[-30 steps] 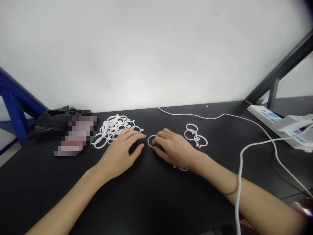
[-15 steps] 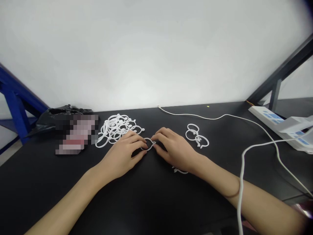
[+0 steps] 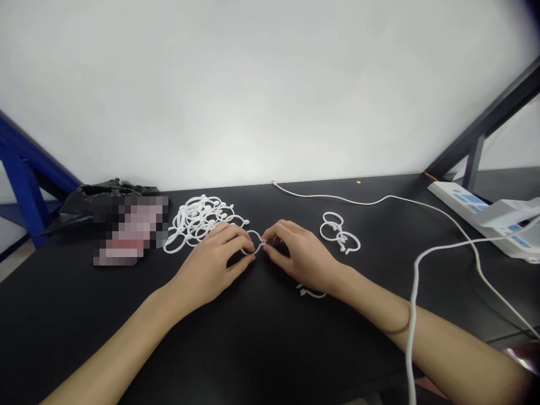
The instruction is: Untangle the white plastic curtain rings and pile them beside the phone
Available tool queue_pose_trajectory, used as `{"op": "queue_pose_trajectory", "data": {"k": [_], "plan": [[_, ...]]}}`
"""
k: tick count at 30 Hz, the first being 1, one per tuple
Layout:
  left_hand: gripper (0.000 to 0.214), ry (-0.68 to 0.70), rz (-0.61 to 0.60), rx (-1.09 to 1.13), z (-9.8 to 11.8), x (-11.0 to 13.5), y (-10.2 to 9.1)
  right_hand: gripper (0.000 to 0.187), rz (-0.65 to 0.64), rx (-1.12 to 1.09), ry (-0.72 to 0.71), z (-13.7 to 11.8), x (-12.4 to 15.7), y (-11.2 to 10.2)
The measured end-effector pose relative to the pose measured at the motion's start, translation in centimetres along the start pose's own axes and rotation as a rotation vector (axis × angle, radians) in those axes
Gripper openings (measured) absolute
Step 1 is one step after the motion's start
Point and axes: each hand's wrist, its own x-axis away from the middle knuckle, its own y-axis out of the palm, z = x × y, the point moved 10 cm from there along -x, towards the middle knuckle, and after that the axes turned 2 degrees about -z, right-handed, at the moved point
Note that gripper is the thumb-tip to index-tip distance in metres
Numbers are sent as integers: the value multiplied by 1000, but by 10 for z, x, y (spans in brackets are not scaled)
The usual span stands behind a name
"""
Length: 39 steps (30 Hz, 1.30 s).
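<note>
Between my hands is a white plastic curtain ring, a loop whose ends meet on its right side. My left hand is closed on the loop's left side, thumb and fingers around it. My right hand pinches the ends of the same ring; its fingertips partly cover them. Behind my left hand lies a tangled pile of similar white rings. Several more rings lie together to the right of my right hand. Another ring is partly hidden under my right wrist.
The black table meets a pale wall. A white cable crosses above my right forearm and runs to a white power strip at the right. At the left are a black plastic bag and a blurred-out pinkish item.
My right fingertips have shifted slightly on the ring's ends, which now look closer together. The ring has turned a little. Both hands stay in nearly the same place.
</note>
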Motion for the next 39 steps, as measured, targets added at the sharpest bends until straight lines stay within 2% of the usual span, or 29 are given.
{"op": "queue_pose_trajectory", "data": {"k": [2,4,8,13,20,26,33,39], "plan": [[14,-35,42,-10,-2,1,-5,7,17,-29,-19,-3,1,-2],[26,-68,64,-18,-4,2,-7,7,25,-51,-37,-5,1,-3],[40,-64,51,-40,-5,3,-5,6,42,-75,-71,-8,2,-4],[36,-24,32,-29,-2,1,-4,6,57,-93,-85,-11,2,-6],[31,9,48,0,3,2,-8,17,48,-132,-95,-13,3,-4],[27,32,42,6,8,1,-9,14,-19,-150,-126,-16,4,0],[25,60,63,6,10,1,-11,10,-6,-136,-129,-21,3,-6],[27,31,37,-8,7,1,-7,13,1,-119,-92,-13,3,-1]]}}
